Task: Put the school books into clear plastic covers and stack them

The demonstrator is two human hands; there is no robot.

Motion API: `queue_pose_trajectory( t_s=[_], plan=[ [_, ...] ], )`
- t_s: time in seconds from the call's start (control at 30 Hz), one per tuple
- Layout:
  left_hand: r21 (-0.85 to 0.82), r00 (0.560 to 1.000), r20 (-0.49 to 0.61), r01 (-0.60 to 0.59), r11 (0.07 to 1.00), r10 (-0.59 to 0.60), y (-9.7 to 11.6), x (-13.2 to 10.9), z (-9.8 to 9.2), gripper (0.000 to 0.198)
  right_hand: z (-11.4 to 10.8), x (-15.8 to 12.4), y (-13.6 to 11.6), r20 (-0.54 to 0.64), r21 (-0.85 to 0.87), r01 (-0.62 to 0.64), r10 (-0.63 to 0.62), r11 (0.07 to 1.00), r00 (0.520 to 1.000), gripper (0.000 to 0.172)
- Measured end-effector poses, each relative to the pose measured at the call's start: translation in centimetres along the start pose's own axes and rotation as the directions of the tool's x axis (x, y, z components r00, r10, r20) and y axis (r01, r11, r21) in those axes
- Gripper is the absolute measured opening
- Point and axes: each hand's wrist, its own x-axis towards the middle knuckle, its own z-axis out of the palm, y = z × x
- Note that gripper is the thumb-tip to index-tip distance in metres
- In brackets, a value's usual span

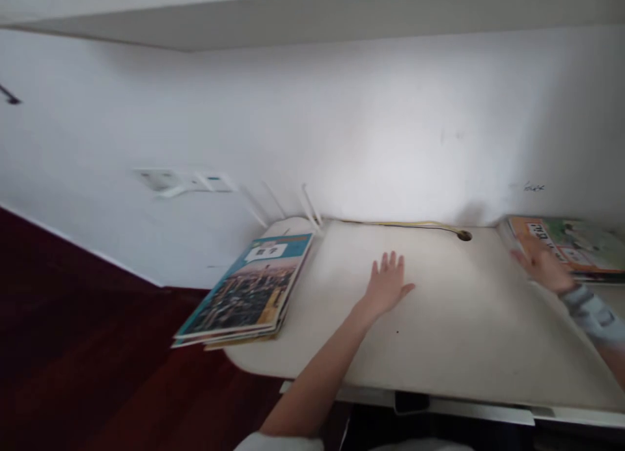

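Observation:
My left hand [387, 287] is stretched over the middle of the white desk [439, 347], palm down, its fingers spread and nothing in it. At the right, my right hand [543, 269], with a band on its wrist, is at the left edge of a stack of books [586, 239] with a green and orange cover. Motion blurs it a little, but the fingers look extended and apart; whether they touch the books I cannot tell. Another pile of books [249, 285], topped by a city photo cover, lies at the desk's left end and juts past its front edge.
Behind the left pile stand thin white antennas [312, 207]. Cables [415, 224] run along the wall to a round hole [464, 235] in the desk. A shelf [312, 21] overhangs the desk. Wall sockets [183, 180] are at the left, above a dark red floor [97, 353].

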Motion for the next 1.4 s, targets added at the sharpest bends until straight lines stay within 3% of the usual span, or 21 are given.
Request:
queue_pose_trajectory(
  t_s=[0.07, 0.17, 0.33, 0.43, 0.5, 0.57, 0.6, 0.7, 0.77, 0.8, 0.87, 1.0, 1.07, 1.13, 1.2, 1.3, 1.33, 1.4],
  plan=[
    [0.031, 0.974, 0.005, 0.228, 0.973, -0.228, -3.2, -2.0, 1.8, 0.076, 2.1, -4.6, -4.4, 0.142, 0.028, 0.173, -0.176, 0.984, 0.974, 0.055],
    [0.028, 0.947, -0.010, 0.320, 0.947, -0.320, -5.6, -4.0, 4.0, 0.072, 4.4, -9.7, -9.6, 0.302, 0.079, 0.243, -0.255, 0.967, 0.918, 0.053],
    [-0.088, 0.970, -0.084, 0.221, 0.971, -0.229, -4.9, -5.9, 4.8, 0.045, 4.9, -11.3, -15.2, 0.325, 0.104, 0.205, -0.228, 0.973, 0.918, 0.049],
    [-0.274, 0.981, -0.103, 0.128, 0.953, -0.161, -2.9, -6.9, 3.8, 0.042, 4.5, -10.7, -17.6, 0.297, 0.181, 0.148, -0.198, 0.972, 0.934, 0.049],
    [-0.465, 0.991, -0.126, -0.012, 0.885, -0.053, -0.9, -7.6, 2.8, 0.044, 4.2, -10.4, -18.4, 0.242, 0.261, 0.098, -0.164, 0.960, 0.956, 0.050],
    [-0.695, 0.988, -0.132, -0.152, 0.702, 0.083, 1.4, -8.2, 1.7, 0.047, 3.7, -10.4, -18.4, 0.112, 0.340, 0.026, -0.068, 0.940, 0.991, 0.049],
    [-0.808, 0.981, -0.129, -0.189, 0.557, 0.145, 2.6, -8.5, 1.2, 0.050, 3.3, -10.5, -18.1, 0.018, 0.372, -0.013, 0.007, 0.928, 1.000, 0.048],
    [-0.985, 0.958, -0.173, -0.174, -0.015, 0.230, 5.4, -9.1, 0.0, 0.059, 1.2, -11.1, -16.9, -0.247, 0.431, -0.120, 0.245, 0.894, 0.938, 0.044],
    [-0.933, 0.967, -0.211, -0.156, -0.325, 0.141, 6.1, -9.1, -0.5, 0.065, -0.5, -11.7, -16.5, -0.328, 0.428, -0.149, 0.307, 0.891, 0.894, 0.044],
    [-0.896, 0.977, -0.206, -0.163, -0.412, 0.061, 6.0, -9.1, -0.5, 0.065, -1.3, -11.9, -16.6, -0.337, 0.409, -0.145, 0.297, 0.901, 0.893, 0.046],
    [-0.868, 0.983, -0.139, -0.178, -0.464, -0.116, 5.1, -9.0, -0.2, 0.064, -2.3, -12.3, -17.1, -0.310, 0.331, -0.102, 0.210, 0.938, 0.927, 0.050],
    [-0.896, 0.928, 0.047, -0.125, -0.426, -0.371, 2.1, -9.0, 2.5, 0.058, -1.6, -12.4, -18.2, -0.140, 0.102, -0.015, 0.029, 0.995, 0.990, 0.057],
    [-0.913, 0.885, 0.112, -0.088, -0.398, -0.451, 0.8, -9.3, 4.3, 0.055, -0.1, -12.5, -18.2, -0.025, -0.015, -0.007, 0.007, 1.000, 1.000, 0.055],
    [-0.949, 0.851, 0.131, -0.040, -0.311, -0.509, -0.3, -10.0, 5.8, 0.053, 1.6, -12.9, -17.8, 0.106, -0.123, -0.013, 0.026, 0.992, 0.994, 0.052],
    [-0.996, 0.803, 0.062, 0.008, -0.093, -0.592, -1.1, -10.7, 6.7, 0.054, 2.9, -13.3, -17.2, 0.219, -0.196, -0.013, 0.057, 0.980, 0.974, 0.049],
    [-0.888, 0.706, -0.250, 0.106, 0.448, -0.663, -1.6, -11.5, 6.5, 0.061, 3.8, -13.8, -16.3, 0.301, -0.218, 0.003, 0.064, 0.976, 0.952, 0.049],
    [-0.776, 0.697, -0.360, 0.144, 0.614, -0.620, -1.4, -11.5, 6.1, 0.063, 3.9, -13.8, -16.1, 0.310, -0.211, 0.011, 0.056, 0.978, 0.949, 0.049],
    [-0.516, 0.751, -0.479, 0.177, 0.838, -0.454, -0.3, -11.3, 5.1, 0.062, 3.8, -13.7, -15.7, 0.318, -0.191, 0.023, 0.040, 0.981, 0.947, 0.049]
  ],
)
